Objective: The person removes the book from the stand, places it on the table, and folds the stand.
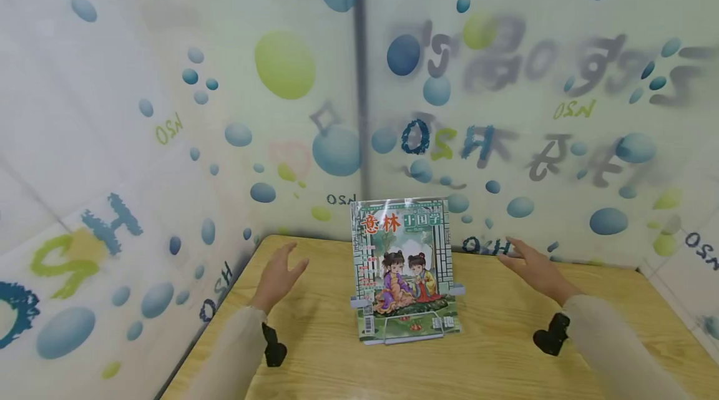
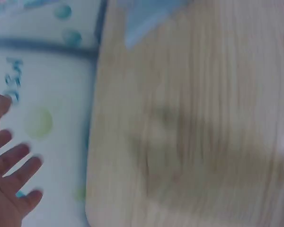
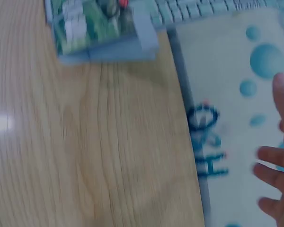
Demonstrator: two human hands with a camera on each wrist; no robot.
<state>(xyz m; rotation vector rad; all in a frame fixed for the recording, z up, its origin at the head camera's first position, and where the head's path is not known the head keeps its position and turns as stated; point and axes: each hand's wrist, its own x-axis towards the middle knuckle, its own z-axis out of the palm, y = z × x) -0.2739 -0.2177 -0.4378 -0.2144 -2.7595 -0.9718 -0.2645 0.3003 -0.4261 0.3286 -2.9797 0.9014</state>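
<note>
A magazine [image 1: 404, 269] with two cartoon children on its cover leans upright on a book stand [image 1: 415, 330], near the far edge of the table. A wire bracket crosses the lower part of the cover. To the left of it my left hand [image 1: 279, 275] hovers over the table, fingers spread and holding nothing. My right hand [image 1: 536, 272] is held out on the other side, also with fingers extended and nothing in them. In the right wrist view a corner of the magazine [image 3: 85, 28] shows at the top, away from the right hand [image 3: 279, 165].
The wooden table [image 1: 314, 362] ends at the back against a wall covering [image 1: 505, 219] printed with bubbles and H2O lettering. Another printed panel [image 1: 140, 250] runs along the left side. A black wrist camera [image 1: 273, 345] sits on the left wrist, another [image 1: 552, 334] on the right.
</note>
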